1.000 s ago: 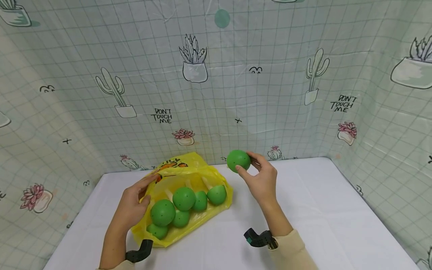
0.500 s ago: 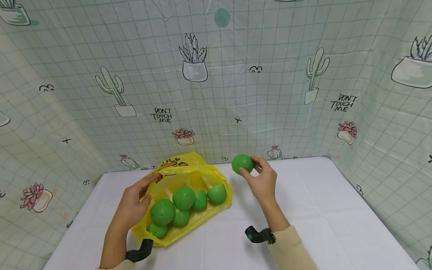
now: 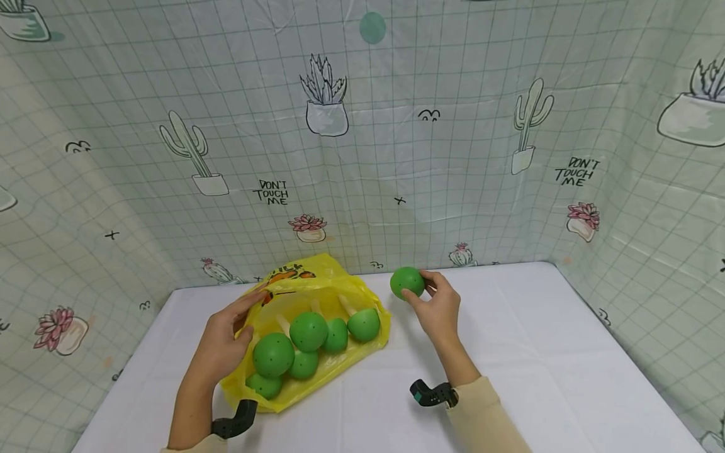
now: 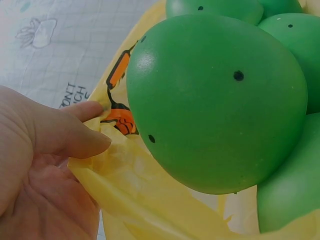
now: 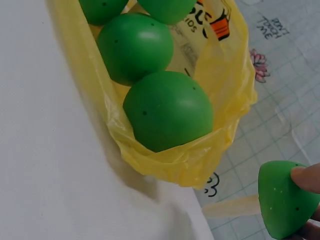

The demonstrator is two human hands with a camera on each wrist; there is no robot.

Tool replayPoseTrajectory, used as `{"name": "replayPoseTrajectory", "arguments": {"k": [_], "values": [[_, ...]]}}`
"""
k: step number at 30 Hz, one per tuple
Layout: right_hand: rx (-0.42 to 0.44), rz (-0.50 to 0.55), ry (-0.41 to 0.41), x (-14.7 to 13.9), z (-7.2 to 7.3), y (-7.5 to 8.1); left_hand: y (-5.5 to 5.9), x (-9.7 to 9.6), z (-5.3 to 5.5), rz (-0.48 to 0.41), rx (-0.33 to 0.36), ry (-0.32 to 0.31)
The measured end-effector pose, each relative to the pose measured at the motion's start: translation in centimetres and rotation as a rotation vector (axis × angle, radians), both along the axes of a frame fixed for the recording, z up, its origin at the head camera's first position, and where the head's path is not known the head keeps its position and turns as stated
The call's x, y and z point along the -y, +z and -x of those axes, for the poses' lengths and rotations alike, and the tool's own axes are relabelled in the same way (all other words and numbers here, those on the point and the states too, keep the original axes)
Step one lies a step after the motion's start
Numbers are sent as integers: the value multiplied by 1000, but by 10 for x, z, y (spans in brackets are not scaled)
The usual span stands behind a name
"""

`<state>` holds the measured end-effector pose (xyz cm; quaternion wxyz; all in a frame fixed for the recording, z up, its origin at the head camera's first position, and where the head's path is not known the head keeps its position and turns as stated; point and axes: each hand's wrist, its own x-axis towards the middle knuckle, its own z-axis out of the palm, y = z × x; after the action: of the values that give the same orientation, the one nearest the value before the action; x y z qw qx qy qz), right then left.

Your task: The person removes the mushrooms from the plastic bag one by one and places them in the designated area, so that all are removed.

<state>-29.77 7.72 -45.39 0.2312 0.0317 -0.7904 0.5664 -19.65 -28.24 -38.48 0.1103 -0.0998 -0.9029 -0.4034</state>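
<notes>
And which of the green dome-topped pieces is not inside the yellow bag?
The green piece held in the right hand, to the right of the yellow bag; the other visible green pieces all lie inside the bag.

Yellow bag (image 5: 175,167): thin plastic film, crinkled, glossy along its folds, slightly translucent. Green domed caps (image 3: 308,331) look smooth, satin with soft highlights; material uncertain. Pale stem (image 5: 232,206) appears matt. Table covering (image 3: 510,352) is white matt cloth, faintly creased. Printed backdrop (image 3: 453,170) shows light sheen, wrinkles. Sleeves (image 3: 488,418): matt cloth.
</notes>
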Motion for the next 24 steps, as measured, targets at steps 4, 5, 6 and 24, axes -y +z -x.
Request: {"name": "replayPoseTrajectory", "arguments": {"k": [4,5,6,24], "values": [[2,-5,-13,0,2,-5,-1,-1,0,-1,6,-6],[5,-4,-15,0,2,-6,-1,-1,0,0,6,-8],[10,-4,-16,-1,3,-7,-1,-1,0,2,7,-9],[224,-64,48,-15,6,-4,-1,-1,1,0,-1,-23]]}}
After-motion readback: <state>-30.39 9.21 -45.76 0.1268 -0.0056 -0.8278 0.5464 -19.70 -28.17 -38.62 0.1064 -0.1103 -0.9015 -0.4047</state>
